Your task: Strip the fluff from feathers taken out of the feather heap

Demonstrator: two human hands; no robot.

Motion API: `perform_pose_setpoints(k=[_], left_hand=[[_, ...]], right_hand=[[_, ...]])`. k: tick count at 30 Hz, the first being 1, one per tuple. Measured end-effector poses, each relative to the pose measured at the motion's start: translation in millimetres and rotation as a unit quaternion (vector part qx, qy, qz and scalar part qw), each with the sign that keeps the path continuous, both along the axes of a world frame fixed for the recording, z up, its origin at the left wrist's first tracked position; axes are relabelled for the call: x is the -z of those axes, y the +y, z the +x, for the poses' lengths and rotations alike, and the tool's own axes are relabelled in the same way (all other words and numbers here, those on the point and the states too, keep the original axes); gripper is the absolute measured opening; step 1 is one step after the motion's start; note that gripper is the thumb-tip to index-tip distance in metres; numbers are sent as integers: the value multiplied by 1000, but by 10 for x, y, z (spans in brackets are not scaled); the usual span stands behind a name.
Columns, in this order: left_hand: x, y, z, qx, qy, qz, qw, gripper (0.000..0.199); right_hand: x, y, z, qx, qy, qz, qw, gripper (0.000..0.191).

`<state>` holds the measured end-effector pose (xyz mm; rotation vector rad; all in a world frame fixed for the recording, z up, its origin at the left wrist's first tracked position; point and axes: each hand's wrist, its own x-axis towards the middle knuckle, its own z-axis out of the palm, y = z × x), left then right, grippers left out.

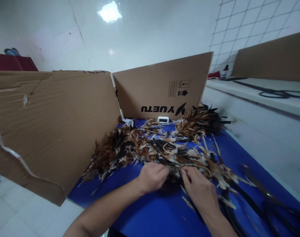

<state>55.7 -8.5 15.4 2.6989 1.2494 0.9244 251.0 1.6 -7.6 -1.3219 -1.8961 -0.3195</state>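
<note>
My left hand [153, 177] is closed in a fist at the near edge of a loose heap of brown, black and whitish feathers [150, 144]. A blurred dark tuft of feathers [173, 177] hangs between my two hands, gripped on its left side by that fist. On its right side, my right hand [200, 189] pinches at the tuft with thumb and fingertips. Exactly which quills each hand holds is blurred. Both hands are just above the blue tabletop [150, 214].
Large scissors [265, 194] lie at the right, beside black straps. Cardboard panels [66, 125] wall the left and the back [159, 89]. A small white display device [163, 119] stands at the back. A thick feather bundle [201, 121] lies at back right, near a white ledge [258, 92].
</note>
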Motion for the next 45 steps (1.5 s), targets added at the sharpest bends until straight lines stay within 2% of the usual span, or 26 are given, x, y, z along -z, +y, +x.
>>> perform_pose_setpoints(k=[3,6,9,12,16,19,21,24,26,28,30,34,38,42,45], left_hand=[[25,188,-118,-122,-37,5,992,33],[118,378,-187,-217,-24,-32,975,52],[227,483,-177,-219,2,-80,972,58],[278,502,-104,-195,20,-88,976,59],[258,457,-11,-157,28,-79,984,58],[187,463,-35,-134,13,-48,990,52],[100,550,-125,-144,-8,-9,990,44],[-64,833,-370,-209,-6,36,977,37],[-148,1066,-573,-260,63,12,963,38],[-182,1263,-777,-313,167,-42,934,42],[-173,1383,-962,-324,198,-73,922,41],[-142,1424,-1262,-333,251,-112,902,33],[-200,1434,-1478,-349,287,-142,881,31],[-263,1549,-1577,-379,285,-157,866,25],[-271,1675,-1562,-391,260,-145,871,30]], right_hand=[[24,6,1,2,0,-8,1000,18],[34,10,5,2,7,-16,1000,18],[36,12,1,2,5,-18,1000,20],[38,15,-9,1,1,-16,1000,22],[37,17,-13,-4,-4,-23,1000,24],[47,18,-7,-12,-6,-21,1000,26],[71,23,1,-19,-4,-17,1000,27],[117,35,7,-33,8,-15,999,27],[135,38,5,-30,10,-26,999,27],[135,36,0,-21,5,-42,999,27],[123,31,-3,-18,2,-46,999,28],[113,28,2,-32,0,-32,999,28],[140,32,11,-41,1,-33,999,28],[133,23,14,-54,-5,-22,998,29],[109,14,9,-45,-24,-37,998,29]])
